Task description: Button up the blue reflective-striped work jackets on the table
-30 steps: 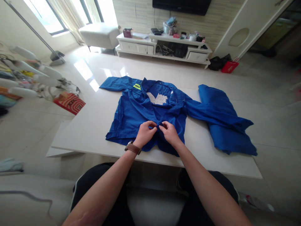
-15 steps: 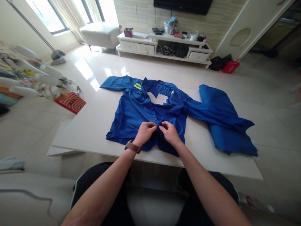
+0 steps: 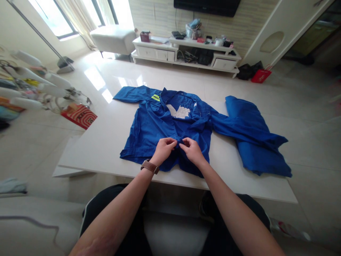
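Note:
A blue work jacket (image 3: 149, 126) lies front side up on the white table (image 3: 98, 142), its sleeves spread to both sides and its collar away from me. Its upper front gapes, showing a white patch (image 3: 181, 112) inside. My left hand (image 3: 164, 149), with a brown-strapped watch (image 3: 150, 166) at the wrist, pinches the jacket's front edge low down. Close beside it, my right hand (image 3: 192, 150) pinches the other front edge. Whether a button sits between the fingertips is too small to tell. A yellow-green reflective strip (image 3: 156, 97) shows on the chest.
A folded blue garment (image 3: 253, 153) lies at the table's right, partly under the jacket's sleeve. Beyond the table stand a white TV cabinet (image 3: 154, 53) and a grey ottoman (image 3: 113, 37). A red striped bag (image 3: 80, 115) is at left, a red bag (image 3: 261, 75) at far right.
Both hands stay at the jacket's front with only slight finger movement, the fingertips shifting a little to the left. The jacket lies as before.

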A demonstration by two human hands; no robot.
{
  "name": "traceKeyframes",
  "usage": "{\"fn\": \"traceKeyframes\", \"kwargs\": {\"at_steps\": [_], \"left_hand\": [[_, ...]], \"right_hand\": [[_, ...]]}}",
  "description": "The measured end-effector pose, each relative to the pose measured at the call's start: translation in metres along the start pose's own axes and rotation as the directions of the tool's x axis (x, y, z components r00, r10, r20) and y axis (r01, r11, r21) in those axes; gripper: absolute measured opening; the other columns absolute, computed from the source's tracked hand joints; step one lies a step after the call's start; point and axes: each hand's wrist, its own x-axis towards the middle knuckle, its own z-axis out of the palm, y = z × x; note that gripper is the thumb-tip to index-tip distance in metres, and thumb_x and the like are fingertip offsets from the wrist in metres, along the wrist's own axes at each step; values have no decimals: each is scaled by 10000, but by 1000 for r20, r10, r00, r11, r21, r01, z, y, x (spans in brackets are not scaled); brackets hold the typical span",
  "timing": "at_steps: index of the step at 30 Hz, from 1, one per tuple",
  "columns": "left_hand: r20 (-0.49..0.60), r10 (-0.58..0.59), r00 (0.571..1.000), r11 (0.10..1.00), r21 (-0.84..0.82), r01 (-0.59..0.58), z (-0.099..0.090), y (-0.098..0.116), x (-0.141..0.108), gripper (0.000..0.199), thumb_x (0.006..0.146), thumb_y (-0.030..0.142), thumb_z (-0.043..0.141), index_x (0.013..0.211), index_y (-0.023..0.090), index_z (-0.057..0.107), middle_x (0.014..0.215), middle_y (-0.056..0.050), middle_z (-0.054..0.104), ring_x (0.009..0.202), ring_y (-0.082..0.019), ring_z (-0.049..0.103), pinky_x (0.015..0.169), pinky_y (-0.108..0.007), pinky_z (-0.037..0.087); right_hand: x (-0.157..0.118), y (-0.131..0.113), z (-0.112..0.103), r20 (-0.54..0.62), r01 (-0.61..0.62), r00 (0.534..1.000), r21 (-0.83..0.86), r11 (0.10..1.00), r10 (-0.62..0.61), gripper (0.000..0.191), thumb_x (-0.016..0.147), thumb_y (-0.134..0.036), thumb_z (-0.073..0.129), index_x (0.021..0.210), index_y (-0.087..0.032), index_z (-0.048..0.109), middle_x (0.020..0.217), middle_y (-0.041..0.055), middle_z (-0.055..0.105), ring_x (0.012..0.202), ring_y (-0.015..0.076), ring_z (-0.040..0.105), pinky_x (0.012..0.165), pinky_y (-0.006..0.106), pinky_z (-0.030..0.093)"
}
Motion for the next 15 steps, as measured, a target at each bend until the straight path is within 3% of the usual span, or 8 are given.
{"fn": "traceKeyframes", "kwargs": {"at_steps": [8,15], "left_hand": [[61,74,995,996,40,-76,-2,-2,-2,223,768,317,687,920,160,733,643,16,658,622,-121,595,615,-234,474],[92,91,992,993,62,-97,-4,-5,-3,248,741,282,746,946,143,747,783,-46,752,735,-154,687,713,-263,524]], "right_hand": [[-1,1,1,-23,8,1000,9,1000,-8,263,782,-468,650,810,-208,622,754,16,640,705,182,563,693,319,453],[0,1,0,-33,32,999,-3,999,-32,270,807,-481,653,794,-213,622,751,20,652,703,185,575,709,322,466]]}}
